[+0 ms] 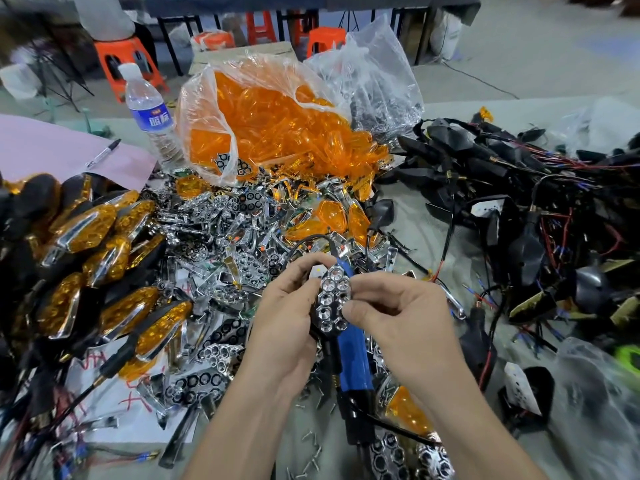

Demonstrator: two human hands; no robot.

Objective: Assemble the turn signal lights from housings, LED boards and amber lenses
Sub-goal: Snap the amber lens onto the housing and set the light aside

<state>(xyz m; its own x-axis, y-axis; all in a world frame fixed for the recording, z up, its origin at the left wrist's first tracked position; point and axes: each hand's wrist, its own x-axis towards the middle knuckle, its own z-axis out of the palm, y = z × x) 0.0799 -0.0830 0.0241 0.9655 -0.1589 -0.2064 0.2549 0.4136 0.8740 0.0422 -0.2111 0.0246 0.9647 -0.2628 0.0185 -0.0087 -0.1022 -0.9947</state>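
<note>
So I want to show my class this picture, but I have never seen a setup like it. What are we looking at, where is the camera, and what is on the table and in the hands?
There is no machine here. One camera, worn on a person's head, looks down at their bare hands. The left hand and right hand together hold a chrome reflector piece with honeycomb cups, seated in a dark housing. Under them lies a blue-handled tool. On the table: finished amber lights at left, loose chrome parts in the middle, a clear bag of amber lenses behind, black wired housings at right, and a water bottle.
</note>
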